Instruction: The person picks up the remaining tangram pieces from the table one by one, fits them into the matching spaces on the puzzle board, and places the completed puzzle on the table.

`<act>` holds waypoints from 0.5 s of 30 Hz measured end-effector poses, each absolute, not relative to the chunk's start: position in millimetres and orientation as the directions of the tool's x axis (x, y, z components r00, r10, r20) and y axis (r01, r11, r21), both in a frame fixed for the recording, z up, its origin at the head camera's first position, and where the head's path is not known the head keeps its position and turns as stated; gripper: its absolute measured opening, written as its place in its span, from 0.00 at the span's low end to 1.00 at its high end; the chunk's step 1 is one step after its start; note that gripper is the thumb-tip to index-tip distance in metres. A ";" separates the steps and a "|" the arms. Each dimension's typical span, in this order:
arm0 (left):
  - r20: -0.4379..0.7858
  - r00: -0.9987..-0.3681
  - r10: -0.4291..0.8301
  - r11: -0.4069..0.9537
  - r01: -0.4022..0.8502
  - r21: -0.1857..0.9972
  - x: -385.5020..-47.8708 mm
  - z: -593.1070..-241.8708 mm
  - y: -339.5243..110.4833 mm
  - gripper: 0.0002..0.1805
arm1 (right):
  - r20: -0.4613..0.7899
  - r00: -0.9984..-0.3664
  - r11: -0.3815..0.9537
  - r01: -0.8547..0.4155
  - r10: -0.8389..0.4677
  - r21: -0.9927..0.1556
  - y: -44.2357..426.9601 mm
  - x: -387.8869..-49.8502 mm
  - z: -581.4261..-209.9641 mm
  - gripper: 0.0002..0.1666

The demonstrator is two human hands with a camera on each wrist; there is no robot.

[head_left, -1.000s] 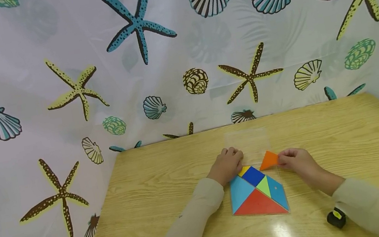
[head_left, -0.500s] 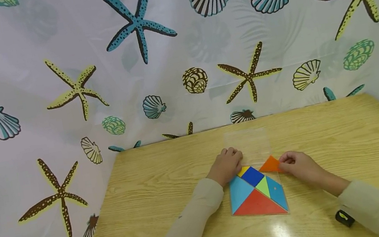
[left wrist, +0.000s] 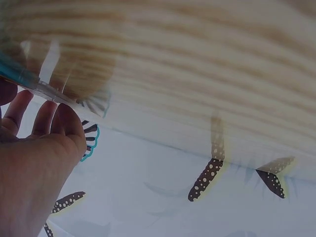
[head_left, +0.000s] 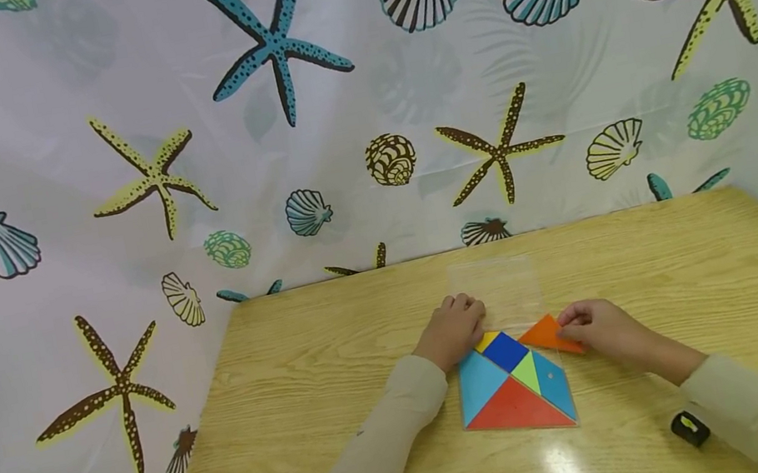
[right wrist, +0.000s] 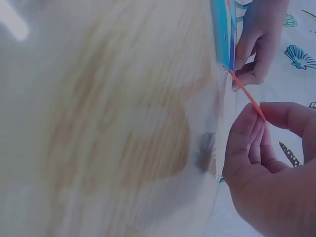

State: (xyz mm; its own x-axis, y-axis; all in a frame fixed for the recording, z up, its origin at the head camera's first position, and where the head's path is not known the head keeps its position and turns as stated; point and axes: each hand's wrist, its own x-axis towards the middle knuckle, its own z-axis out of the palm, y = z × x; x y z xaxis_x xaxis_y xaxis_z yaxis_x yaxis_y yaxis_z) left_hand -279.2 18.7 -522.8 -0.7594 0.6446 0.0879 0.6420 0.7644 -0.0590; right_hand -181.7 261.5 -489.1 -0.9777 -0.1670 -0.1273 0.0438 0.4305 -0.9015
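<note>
A clear tray (head_left: 523,428) lies on the table with flat tangram pieces in it: a red triangle (head_left: 517,406), a light blue triangle (head_left: 479,384), a dark blue square (head_left: 506,352), a green triangle (head_left: 526,371), a blue piece (head_left: 554,385) and a partly covered yellow piece (head_left: 486,341). My left hand (head_left: 452,331) holds the tray's far left corner, fingers bent at its edge. Between thumb and fingertips, my right hand (right wrist: 269,163) pinches an orange triangle (head_left: 541,333) at the tray's far right corner. Seen edge-on in the right wrist view, the triangle tilts.
Beyond the tray lies a clear plastic sheet or lid (head_left: 494,284). Beside the right sleeve is a small black object with a yellow mark (head_left: 689,429). A shell-print curtain (head_left: 334,151) stands behind the wooden table (head_left: 323,348).
The orange triangle has turned clockwise, its right tip now lower and nearer me. My right hand has shifted slightly right. The black object has moved right and nearer. My left hand stays put.
</note>
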 end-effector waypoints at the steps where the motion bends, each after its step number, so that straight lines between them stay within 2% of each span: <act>1: 0.087 -0.760 0.644 0.765 0.641 -0.061 -279.1 -522.8 18.7 0.13 | -0.137 -0.975 0.414 0.054 -0.173 -0.908 262.0 -181.9 -489.3 0.17; 10: 0.086 -0.759 0.646 0.763 0.643 -0.060 -276.4 -520.3 18.0 0.13 | -0.221 -0.968 0.319 0.173 -0.121 -0.932 259.9 -184.0 -486.2 0.23; 15: 0.086 -0.760 0.645 0.765 0.642 -0.061 -275.7 -519.0 18.2 0.13 | -0.227 -0.965 0.260 0.188 -0.131 -0.947 258.2 -183.5 -485.7 0.26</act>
State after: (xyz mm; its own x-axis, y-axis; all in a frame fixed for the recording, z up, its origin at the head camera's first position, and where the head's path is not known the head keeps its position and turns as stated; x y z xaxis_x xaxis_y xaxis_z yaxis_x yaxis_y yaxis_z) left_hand -275.7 18.2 -519.0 -0.7597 0.6445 0.0862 0.6417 0.7645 -0.0607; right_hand -183.5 258.2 -485.7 -0.9649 -0.1313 -0.2275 0.1880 0.2599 -0.9472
